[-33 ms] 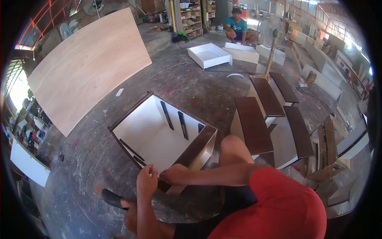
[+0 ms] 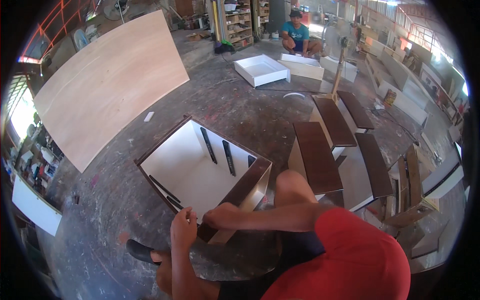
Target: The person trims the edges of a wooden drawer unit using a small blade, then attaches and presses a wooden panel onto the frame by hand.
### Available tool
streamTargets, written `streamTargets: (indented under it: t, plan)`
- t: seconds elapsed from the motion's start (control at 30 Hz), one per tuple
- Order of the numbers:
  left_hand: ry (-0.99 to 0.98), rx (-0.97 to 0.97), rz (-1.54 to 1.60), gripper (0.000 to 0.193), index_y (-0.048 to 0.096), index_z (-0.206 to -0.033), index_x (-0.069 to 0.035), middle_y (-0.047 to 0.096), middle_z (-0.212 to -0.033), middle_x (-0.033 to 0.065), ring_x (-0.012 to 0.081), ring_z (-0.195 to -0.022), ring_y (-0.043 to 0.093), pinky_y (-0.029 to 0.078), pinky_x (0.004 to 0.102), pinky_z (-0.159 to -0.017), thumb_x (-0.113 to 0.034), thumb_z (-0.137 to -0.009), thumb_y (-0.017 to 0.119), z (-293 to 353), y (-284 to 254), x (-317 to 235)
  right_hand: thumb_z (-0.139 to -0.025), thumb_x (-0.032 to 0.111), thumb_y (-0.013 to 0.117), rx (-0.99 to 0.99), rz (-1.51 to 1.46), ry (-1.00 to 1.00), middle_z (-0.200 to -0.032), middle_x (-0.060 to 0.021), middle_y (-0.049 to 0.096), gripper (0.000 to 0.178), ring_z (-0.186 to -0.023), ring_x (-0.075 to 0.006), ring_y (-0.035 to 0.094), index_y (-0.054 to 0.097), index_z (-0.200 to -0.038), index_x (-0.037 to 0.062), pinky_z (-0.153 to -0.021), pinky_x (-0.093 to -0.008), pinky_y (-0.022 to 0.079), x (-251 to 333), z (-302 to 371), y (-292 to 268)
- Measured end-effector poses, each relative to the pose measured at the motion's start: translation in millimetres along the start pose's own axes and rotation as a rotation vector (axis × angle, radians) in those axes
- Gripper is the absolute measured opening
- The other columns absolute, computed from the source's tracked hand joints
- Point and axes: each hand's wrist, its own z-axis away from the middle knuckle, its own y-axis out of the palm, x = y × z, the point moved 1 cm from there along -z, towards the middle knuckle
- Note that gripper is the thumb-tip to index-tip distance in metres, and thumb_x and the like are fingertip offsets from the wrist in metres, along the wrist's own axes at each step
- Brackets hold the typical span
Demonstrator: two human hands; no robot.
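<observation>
In front of me an open cabinet carcass (image 2: 165, 145) lies with its opening facing up, white inside with dark brown edges. Black drawer slides (image 2: 228, 157) are fixed to its inner walls. At its near corner my left hand (image 2: 184, 229) is raised, its fingers curled together. My right hand (image 2: 221, 216) is closed beside it, over the near end of the brown front rail (image 2: 245, 182). Anything between the fingers of either hand is too small or hidden to make out.
Drawers with brown fronts (image 2: 318, 157) stand to the right. Beyond are a white drawer (image 2: 261, 70), a pedestal fan (image 2: 336, 40) and a crouching person (image 2: 298, 35). A large plywood sheet (image 2: 115, 85) leans at the left. My sandalled foot (image 2: 142, 251) is near the cabinet.
My right hand has shifted slightly to the right and away from me. The left hand and the cabinet stay nearly where they were.
</observation>
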Motion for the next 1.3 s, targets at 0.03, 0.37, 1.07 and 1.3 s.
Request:
streamTargets:
  t: [0.03, 0.37, 1.07, 1.3]
  plan:
    - [-0.020, 0.001, 0.011, 0.036, 0.069, -0.125, 0.001, 0.075, -0.113, 0.0234, 0.0382, -0.106, 0.072, 0.055, 0.0460, -0.095, -0.026, -0.102, 0.063, 4, -6, -2, -0.097, 0.027, 0.059, 0.041, 0.009, 0.051, -0.092, -0.0143, 0.075, 0.023, -0.087, -0.0365, 0.076, 0.073, -0.102, 0.0090, -0.077, -0.0523, 0.059, -13, 4, -6]
    - [-0.036, 0.016, -0.003, 0.035, 0.069, -0.126, 0.001, 0.075, -0.116, 0.0222, 0.0377, -0.110, 0.072, 0.055, 0.0461, -0.095, -0.025, -0.104, 0.061, -5, 3, -9, -0.093, 0.018, 0.060, 0.036, 0.073, -0.055, -0.098, -0.0148, 0.075, 0.019, -0.088, -0.0352, 0.076, 0.069, -0.106, 0.0070, -0.071, -0.0489, 0.061, 22, -11, 43]
    - [0.003, 0.151, -0.066, 0.040, 0.066, -0.133, 0.000, 0.071, -0.127, 0.0232, 0.0411, -0.122, 0.066, 0.051, 0.0468, -0.104, -0.027, -0.104, 0.059, 2, 13, -4, -0.087, 0.016, 0.061, -0.008, -0.163, 0.464, -0.080, -0.0149, 0.075, 0.016, -0.078, -0.0347, 0.076, 0.074, -0.084, 0.0074, -0.067, -0.0493, 0.060, -111, 40, -75]
    - [0.121, 0.355, -0.052, 0.052, 0.054, -0.147, -0.002, 0.059, -0.145, 0.0241, 0.0414, -0.135, 0.056, 0.045, 0.0472, -0.113, -0.026, -0.101, 0.064, 3, 40, -17, -0.092, 0.030, 0.060, -0.040, 0.355, 0.371, -0.087, -0.0132, 0.075, 0.021, -0.082, -0.0353, 0.075, 0.073, -0.094, 0.0137, -0.069, -0.0489, 0.059, -186, 40, -75]
